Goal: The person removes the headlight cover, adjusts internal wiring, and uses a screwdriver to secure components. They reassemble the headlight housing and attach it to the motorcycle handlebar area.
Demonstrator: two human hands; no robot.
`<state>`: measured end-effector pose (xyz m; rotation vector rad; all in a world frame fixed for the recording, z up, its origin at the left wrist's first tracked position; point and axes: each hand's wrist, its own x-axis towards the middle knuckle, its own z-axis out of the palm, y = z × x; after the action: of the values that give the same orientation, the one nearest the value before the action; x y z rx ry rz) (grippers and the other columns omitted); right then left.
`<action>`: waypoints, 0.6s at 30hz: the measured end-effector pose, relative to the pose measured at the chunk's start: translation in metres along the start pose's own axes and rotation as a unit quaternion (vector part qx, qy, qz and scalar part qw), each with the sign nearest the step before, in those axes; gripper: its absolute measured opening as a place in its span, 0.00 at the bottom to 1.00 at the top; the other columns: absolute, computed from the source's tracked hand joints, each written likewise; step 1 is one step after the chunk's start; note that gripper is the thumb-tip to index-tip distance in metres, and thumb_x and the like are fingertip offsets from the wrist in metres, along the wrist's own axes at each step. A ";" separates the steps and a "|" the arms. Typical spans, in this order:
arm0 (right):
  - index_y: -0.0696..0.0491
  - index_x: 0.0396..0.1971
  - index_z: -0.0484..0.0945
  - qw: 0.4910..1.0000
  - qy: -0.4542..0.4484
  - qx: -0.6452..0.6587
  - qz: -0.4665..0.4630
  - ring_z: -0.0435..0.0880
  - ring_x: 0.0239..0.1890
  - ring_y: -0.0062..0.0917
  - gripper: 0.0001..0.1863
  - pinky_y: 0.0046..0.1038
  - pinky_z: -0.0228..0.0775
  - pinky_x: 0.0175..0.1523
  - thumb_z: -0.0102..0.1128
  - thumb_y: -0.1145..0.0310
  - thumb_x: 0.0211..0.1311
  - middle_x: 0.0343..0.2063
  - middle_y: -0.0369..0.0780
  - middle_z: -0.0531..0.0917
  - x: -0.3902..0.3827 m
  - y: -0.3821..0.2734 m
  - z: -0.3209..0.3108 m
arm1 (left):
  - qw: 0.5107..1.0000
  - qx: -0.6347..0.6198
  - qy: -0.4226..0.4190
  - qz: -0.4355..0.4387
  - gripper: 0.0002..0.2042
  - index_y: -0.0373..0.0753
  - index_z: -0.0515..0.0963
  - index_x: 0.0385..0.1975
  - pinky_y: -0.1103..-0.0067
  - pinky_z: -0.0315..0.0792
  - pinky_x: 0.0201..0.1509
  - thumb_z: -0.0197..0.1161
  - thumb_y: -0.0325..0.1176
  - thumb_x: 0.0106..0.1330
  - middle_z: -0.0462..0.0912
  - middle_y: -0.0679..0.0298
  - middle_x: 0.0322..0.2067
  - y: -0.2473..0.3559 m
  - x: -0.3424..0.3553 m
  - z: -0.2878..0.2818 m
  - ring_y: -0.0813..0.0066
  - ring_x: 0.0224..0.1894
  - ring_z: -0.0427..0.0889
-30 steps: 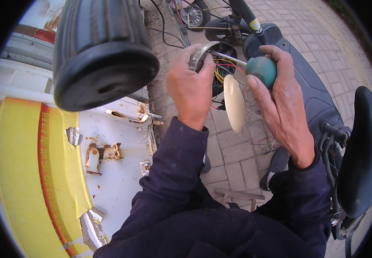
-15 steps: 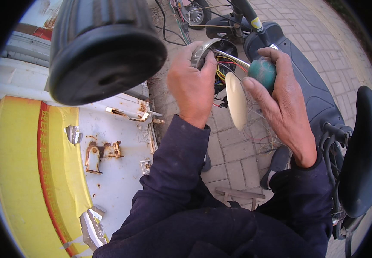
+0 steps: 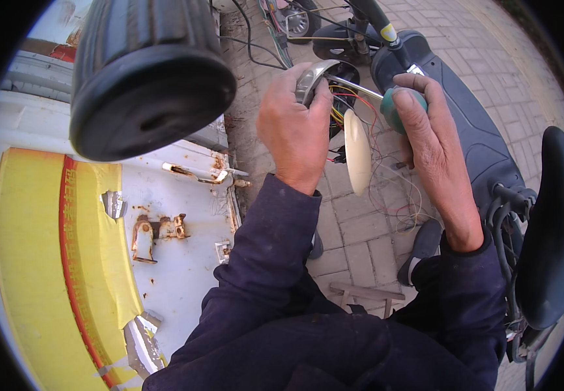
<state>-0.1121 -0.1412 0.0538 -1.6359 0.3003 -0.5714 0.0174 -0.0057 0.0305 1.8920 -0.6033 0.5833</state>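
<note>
Roughly, notes on the headlamp work in hand
Left hand (image 3: 293,127): fingers are curling over the rim of the chrome headlamp shell (image 3: 313,77) at the scooter's front; grip is pressing closed on that rim, thumb side hidden
Right hand (image 3: 428,140): is wrapping around a green screwdriver handle (image 3: 396,107), grip closed tight on it; the shaft (image 3: 353,86) is running leftward into the shell
Lens (image 3: 358,151): a cream round disc is hanging edge-on just below the shell, between the two hands, touching neither as far as I can tell
Wires (image 3: 340,111): red, yellow and black strands are spilling out of the open shell, thin ones trailing down toward the paving
Handling, shell: looking like thin stiff metal, light, smooth and likely slippery; the rim is the sound place to hold
Handling, lens: probably plastic or glass, light but crackable; best taken by its edge, not the face
Handling, wires: soft and easily snagged or pulled loose; steering clear of them seems wise
Nearby: a black handlebar end (image 3: 148,78) is looming close at upper left; a black seat (image 3: 549,228) is sitting at right; a white and yellow panel (image 3: 54,247) is lying at left
</note>
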 end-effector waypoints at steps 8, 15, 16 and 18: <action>0.51 0.62 0.74 0.874 -0.035 -0.377 -0.305 0.86 0.36 0.46 0.31 0.37 0.77 0.40 0.76 0.62 0.60 0.49 0.44 0.81 0.012 0.003 -0.014 | 0.999 -0.032 -0.009 -0.020 0.12 0.38 0.87 0.45 0.69 0.79 0.45 0.72 0.31 0.63 0.88 0.58 0.39 -0.002 0.000 0.001 0.58 0.40 0.88; 0.55 0.50 0.79 0.988 -0.074 0.066 0.120 0.71 0.17 0.14 0.27 0.18 0.60 0.23 0.61 0.43 0.75 0.26 0.37 0.79 0.005 -0.004 -0.009 | 0.999 0.034 -0.002 0.042 0.12 0.39 0.86 0.45 0.67 0.79 0.46 0.73 0.31 0.63 0.88 0.58 0.40 -0.002 -0.001 0.000 0.57 0.41 0.87; 0.55 0.50 0.79 0.973 -0.083 0.126 0.174 0.67 0.15 0.12 0.27 0.17 0.57 0.22 0.61 0.43 0.76 0.26 0.36 0.79 0.005 -0.006 -0.008 | 0.998 0.039 0.000 0.047 0.12 0.39 0.86 0.45 0.67 0.79 0.46 0.73 0.31 0.63 0.88 0.58 0.40 -0.002 -0.001 0.000 0.57 0.41 0.87; 0.57 0.51 0.79 0.991 -0.055 0.094 0.078 0.76 0.22 0.18 0.25 0.21 0.68 0.28 0.68 0.49 0.72 0.33 0.36 0.79 0.007 -0.007 -0.004 | 0.999 0.029 0.005 0.037 0.12 0.39 0.87 0.45 0.67 0.79 0.46 0.73 0.31 0.63 0.88 0.58 0.40 -0.002 -0.001 0.000 0.57 0.41 0.87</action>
<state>-0.1098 -0.1474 0.0619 -1.4422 0.2808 -0.3777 0.0179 -0.0050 0.0286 1.9272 -0.6585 0.6642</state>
